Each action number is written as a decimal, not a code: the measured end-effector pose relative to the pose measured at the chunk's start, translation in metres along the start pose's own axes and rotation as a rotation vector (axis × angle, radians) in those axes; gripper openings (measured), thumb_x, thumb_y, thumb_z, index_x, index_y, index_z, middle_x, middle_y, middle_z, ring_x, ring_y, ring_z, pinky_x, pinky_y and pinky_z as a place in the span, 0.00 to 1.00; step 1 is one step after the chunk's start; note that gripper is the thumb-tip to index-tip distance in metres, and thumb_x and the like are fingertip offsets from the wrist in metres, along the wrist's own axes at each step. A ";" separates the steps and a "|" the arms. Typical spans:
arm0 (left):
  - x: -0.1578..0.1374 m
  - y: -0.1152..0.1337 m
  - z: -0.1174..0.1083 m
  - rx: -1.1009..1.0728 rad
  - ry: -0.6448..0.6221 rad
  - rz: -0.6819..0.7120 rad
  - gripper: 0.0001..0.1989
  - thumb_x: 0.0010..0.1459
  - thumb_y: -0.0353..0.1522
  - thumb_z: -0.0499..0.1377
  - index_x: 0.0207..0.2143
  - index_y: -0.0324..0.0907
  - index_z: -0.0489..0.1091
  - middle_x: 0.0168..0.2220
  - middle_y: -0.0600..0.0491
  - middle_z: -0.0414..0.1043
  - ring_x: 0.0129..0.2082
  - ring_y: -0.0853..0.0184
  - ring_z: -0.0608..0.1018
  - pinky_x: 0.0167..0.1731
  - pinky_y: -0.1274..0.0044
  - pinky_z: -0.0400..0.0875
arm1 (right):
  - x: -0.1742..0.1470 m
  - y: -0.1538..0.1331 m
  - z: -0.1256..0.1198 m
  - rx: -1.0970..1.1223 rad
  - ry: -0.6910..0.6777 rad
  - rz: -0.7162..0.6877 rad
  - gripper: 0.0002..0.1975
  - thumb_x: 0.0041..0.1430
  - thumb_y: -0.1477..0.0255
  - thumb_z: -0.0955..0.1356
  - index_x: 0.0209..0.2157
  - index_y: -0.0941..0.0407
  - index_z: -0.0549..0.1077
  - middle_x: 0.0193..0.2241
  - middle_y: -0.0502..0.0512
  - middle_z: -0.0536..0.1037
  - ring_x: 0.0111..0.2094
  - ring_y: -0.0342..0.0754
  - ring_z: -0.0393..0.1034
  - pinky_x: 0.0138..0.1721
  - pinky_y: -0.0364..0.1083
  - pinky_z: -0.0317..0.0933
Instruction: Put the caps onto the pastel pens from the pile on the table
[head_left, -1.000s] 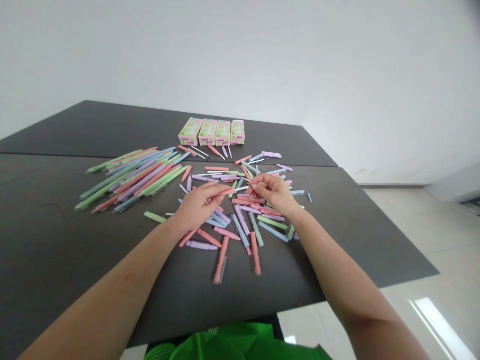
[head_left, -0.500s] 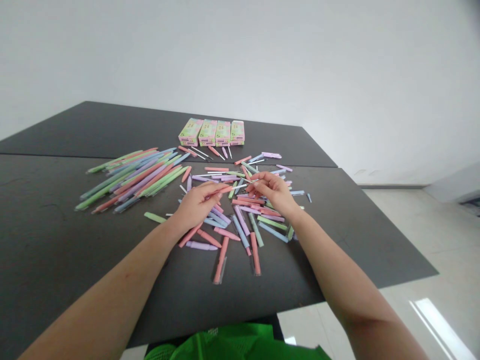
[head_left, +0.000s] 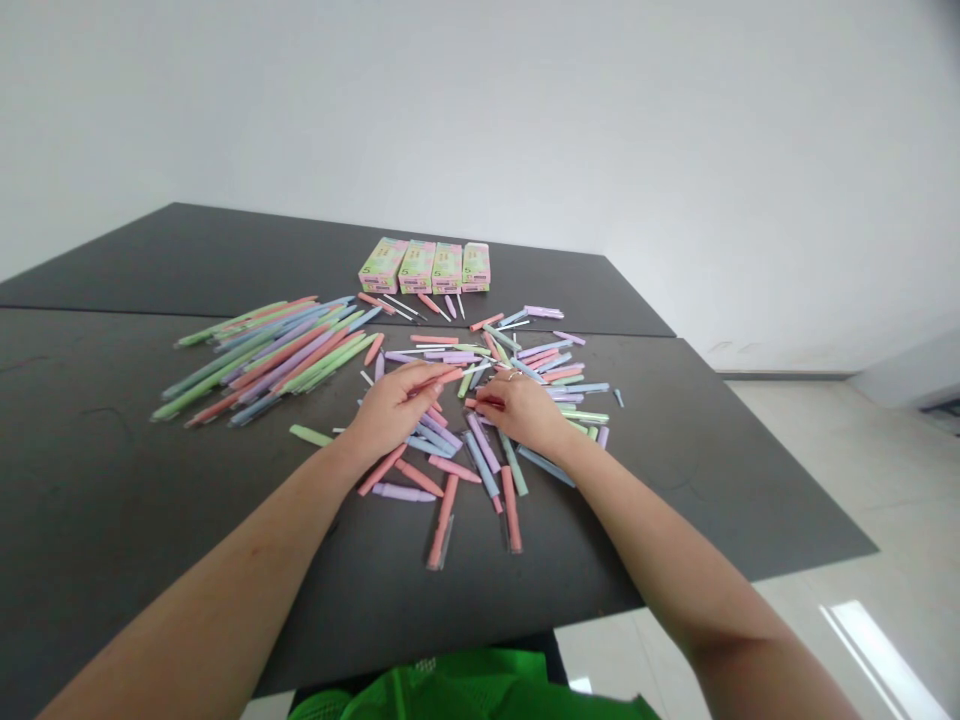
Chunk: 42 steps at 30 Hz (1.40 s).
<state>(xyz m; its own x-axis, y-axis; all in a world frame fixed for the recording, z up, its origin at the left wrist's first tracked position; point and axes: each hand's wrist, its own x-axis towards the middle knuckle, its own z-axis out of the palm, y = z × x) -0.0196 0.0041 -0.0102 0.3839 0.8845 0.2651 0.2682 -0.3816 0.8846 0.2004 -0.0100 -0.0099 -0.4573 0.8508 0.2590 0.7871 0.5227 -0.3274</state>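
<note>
In the head view, our left hand pinched a coral barrel, a white refill jutting from it, over the scattered parts. Our right hand was among them, its grip hidden from us. We judged this a part-picking step; the next move called for careful alignment.
</note>
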 end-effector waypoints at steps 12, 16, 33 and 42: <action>0.000 -0.002 0.001 -0.170 0.046 -0.051 0.19 0.59 0.39 0.58 0.51 0.40 0.73 0.47 0.46 0.73 0.26 0.68 0.79 0.26 0.74 0.78 | -0.004 0.011 -0.026 0.702 0.075 0.289 0.16 0.61 0.57 0.65 0.34 0.56 0.70 0.27 0.51 0.75 0.24 0.42 0.65 0.28 0.43 0.60; 0.001 -0.003 0.001 -0.165 0.087 -0.045 0.19 0.59 0.39 0.59 0.49 0.40 0.74 0.46 0.46 0.75 0.28 0.66 0.80 0.28 0.73 0.79 | -0.005 0.020 -0.036 1.181 0.116 0.328 0.16 0.58 0.56 0.66 0.36 0.54 0.65 0.27 0.49 0.75 0.20 0.41 0.65 0.23 0.42 0.60; 0.000 -0.001 0.002 -0.253 0.083 -0.082 0.19 0.58 0.39 0.60 0.50 0.41 0.74 0.47 0.45 0.75 0.23 0.66 0.80 0.22 0.73 0.78 | -0.008 0.031 -0.013 -0.063 0.164 0.219 0.12 0.61 0.75 0.62 0.44 0.58 0.72 0.37 0.61 0.78 0.39 0.53 0.71 0.40 0.47 0.60; 0.001 0.003 -0.003 -0.233 0.079 -0.073 0.19 0.60 0.39 0.56 0.51 0.43 0.72 0.39 0.48 0.76 0.22 0.66 0.80 0.21 0.76 0.75 | 0.002 -0.002 -0.014 0.125 0.079 0.103 0.09 0.59 0.77 0.64 0.36 0.57 0.77 0.34 0.56 0.78 0.36 0.48 0.71 0.39 0.44 0.61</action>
<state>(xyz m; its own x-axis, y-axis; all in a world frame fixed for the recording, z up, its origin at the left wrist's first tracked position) -0.0216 0.0044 -0.0064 0.2985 0.9291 0.2184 0.0784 -0.2519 0.9646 0.2039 -0.0098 0.0038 -0.3388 0.8959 0.2874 0.7683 0.4397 -0.4651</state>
